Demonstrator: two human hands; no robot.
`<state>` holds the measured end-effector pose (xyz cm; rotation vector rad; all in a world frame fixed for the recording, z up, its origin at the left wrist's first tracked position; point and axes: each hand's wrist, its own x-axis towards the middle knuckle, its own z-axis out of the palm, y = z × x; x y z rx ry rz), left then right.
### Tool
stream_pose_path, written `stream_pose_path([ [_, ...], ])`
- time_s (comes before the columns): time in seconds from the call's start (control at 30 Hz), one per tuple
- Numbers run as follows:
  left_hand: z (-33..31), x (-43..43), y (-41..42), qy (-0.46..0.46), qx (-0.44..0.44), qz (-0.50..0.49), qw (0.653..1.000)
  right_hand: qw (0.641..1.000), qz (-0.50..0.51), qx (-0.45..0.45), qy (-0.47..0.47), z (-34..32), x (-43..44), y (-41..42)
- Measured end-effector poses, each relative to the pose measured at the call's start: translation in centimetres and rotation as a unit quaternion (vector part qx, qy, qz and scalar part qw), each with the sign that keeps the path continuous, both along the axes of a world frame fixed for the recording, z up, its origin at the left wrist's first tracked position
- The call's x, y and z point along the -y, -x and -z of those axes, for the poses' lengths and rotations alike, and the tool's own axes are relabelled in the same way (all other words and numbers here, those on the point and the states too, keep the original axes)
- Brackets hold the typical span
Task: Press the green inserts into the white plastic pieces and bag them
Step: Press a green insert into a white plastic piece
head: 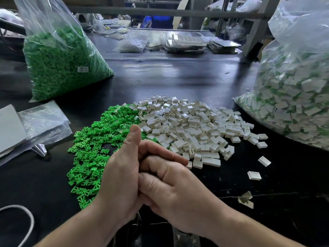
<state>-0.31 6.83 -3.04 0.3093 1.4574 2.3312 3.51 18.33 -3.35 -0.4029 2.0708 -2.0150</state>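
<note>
Nearest me, the left hand (121, 177) and right hand (175, 191) are clasped together above the black table (178, 75), left thumb raised. I cannot tell whether the curled fingers pinch anything. Just beyond them, the heap of green inserts (92, 145) touches the heap of white plastic pieces (192, 129). A green-filled bag (60, 59) stands at the left and a bag of assembled pieces (293, 97) at the right.

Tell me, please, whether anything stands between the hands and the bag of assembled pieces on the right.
Nothing visible blocks the way. Between the hands and the bag of assembled pieces lie only the white pile and a few stray white pieces, low on the table and probably easy to pass over.
</note>
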Motion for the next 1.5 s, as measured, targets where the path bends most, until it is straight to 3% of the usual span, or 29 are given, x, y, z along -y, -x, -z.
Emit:
stream_pose_path([
  [0.13, -0.1, 1.1, 1.2, 0.129, -0.146, -0.087, 0.977, 0.982, -0.009, 0.108, 0.152, 0.0, -1.7, 1.2],
  [0.23, -0.4, 2.4, 1.2, 0.247, -0.312, -0.111, 0.911, 0.966, 0.000, 0.140, 0.216, 0.0, -3.1, 1.7],
  [0.33, -0.5, 2.4, 1.0, 0.301, -0.398, -0.109, 0.860, 0.967, 0.007, 0.152, 0.203, 0.3, -3.5, 1.8],
  [0.47, -1.0, 2.3, 1.0, 0.360, -0.454, -0.123, 0.806, 0.970, -0.005, 0.155, 0.188, 0.5, -3.9, 1.7],
  [0.6, -1.0, 2.8, 1.0, 0.376, -0.463, -0.120, 0.794, 0.971, 0.000, 0.155, 0.182, 0.6, -3.8, 1.8],
  [0.73, -0.8, 2.8, 1.1, 0.415, -0.490, -0.127, 0.756, 0.974, -0.001, 0.151, 0.169, 0.4, -3.8, 1.8],
  [0.93, -0.3, 2.7, 1.4, 0.465, -0.580, -0.165, 0.648, 0.981, 0.019, 0.151, 0.120, 0.4, -3.8, 1.6],
  [1.03, -0.4, 2.5, 1.2, 0.466, -0.573, -0.162, 0.654, 0.980, 0.009, 0.157, 0.123, 0.5, -3.9, 1.8],
  [1.17, -0.9, 3.2, 1.3, 0.454, -0.462, -0.171, 0.742, 0.966, 0.030, 0.111, 0.233, 0.5, -5.9, 2.6],
  [1.23, -0.7, 3.5, 1.6, 0.501, -0.439, -0.155, 0.729, 0.940, 0.055, 0.106, 0.319, 0.5, -7.1, 3.0],
  [1.3, -0.2, 3.2, 1.8, 0.579, -0.442, -0.115, 0.676, 0.930, 0.101, 0.109, 0.337, 0.2, -7.9, 3.3],
  [1.37, 0.2, 2.8, 1.7, 0.637, -0.436, -0.083, 0.630, 0.959, 0.144, 0.090, 0.225, 0.1, -8.1, 3.3],
  [1.43, 0.6, 2.9, 1.6, 0.669, -0.444, -0.077, 0.591, 0.981, 0.176, 0.000, -0.076, 0.3, -7.1, 2.8],
  [1.5, 0.7, 2.8, 1.6, 0.695, -0.450, -0.068, 0.556, 0.907, 0.152, -0.096, -0.381, 1.3, -5.8, 2.3],
])
